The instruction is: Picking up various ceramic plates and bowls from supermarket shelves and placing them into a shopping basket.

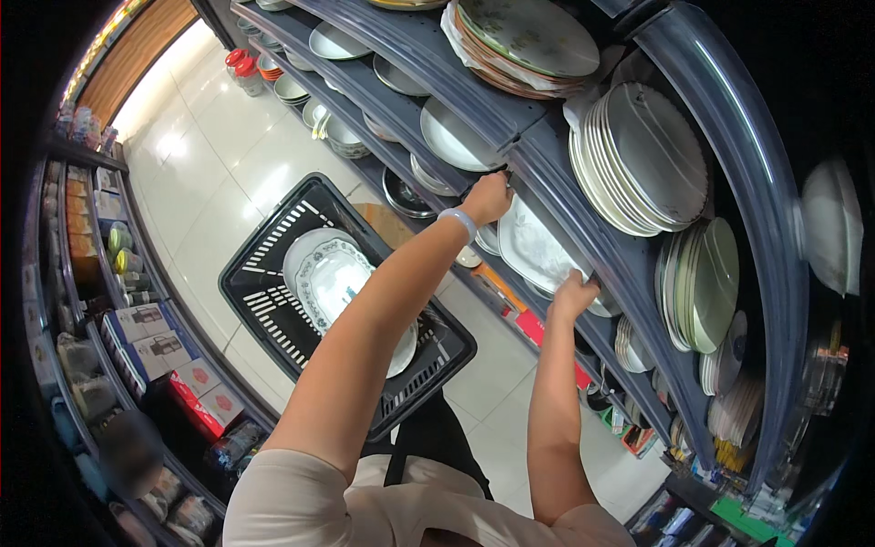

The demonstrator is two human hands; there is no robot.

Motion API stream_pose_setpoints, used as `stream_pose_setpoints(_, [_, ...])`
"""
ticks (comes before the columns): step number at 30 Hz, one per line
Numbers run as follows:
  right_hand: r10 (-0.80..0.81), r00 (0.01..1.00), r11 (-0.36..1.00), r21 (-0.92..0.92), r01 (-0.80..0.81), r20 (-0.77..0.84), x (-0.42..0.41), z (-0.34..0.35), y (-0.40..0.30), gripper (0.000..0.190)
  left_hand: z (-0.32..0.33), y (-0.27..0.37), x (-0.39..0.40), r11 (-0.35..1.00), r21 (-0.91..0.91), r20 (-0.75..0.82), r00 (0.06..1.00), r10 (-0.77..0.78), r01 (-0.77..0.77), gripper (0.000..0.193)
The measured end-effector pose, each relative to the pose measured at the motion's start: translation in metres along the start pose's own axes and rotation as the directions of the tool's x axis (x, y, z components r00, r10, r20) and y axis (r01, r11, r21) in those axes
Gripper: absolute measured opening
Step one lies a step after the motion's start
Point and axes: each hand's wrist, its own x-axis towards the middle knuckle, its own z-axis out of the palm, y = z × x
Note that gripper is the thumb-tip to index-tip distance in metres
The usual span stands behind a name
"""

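Note:
A white rectangular platter with a faint leaf pattern sits partly inside the shelf unit, tilted in this view. My left hand, with a pale bangle at the wrist, grips its far end; the fingertips are partly hidden by the shelf edge. At the near end, my right hand holds the platter's rim. Below my left forearm is a black plastic shopping basket. White plates with a dark floral border lie in it, partly covered by my arm.
Shelf edges with clear strips run close above my hands. A stack of white scalloped plates and a stack of green-rimmed plates stand on the upper shelves. Boxed goods line the left shelf. Red-lidded jars stand on the tiled floor.

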Motion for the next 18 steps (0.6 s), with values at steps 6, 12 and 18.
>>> stream_pose_setpoints(6, [0.027,0.999,1.0,0.014,-0.028,0.043,0.009,0.006,-0.008,0.042,0.017,-0.009,0.018,0.999,0.043,0.074,0.997,-0.007,0.003,0.029])
stream_pose_setpoints(12, [0.002,0.998,0.999,0.042,-0.004,0.059,0.018,0.022,-0.001,0.04,0.017,-0.016,0.036,0.96,0.02,-0.045,0.959,0.279,-0.278,0.025])
stream_pose_setpoints(18, [-0.062,0.997,0.996,-0.069,0.065,0.036,0.027,0.031,0.004,0.039,0.021,-0.009,0.042,0.936,0.052,-0.013,0.937,0.35,-0.349,0.027])
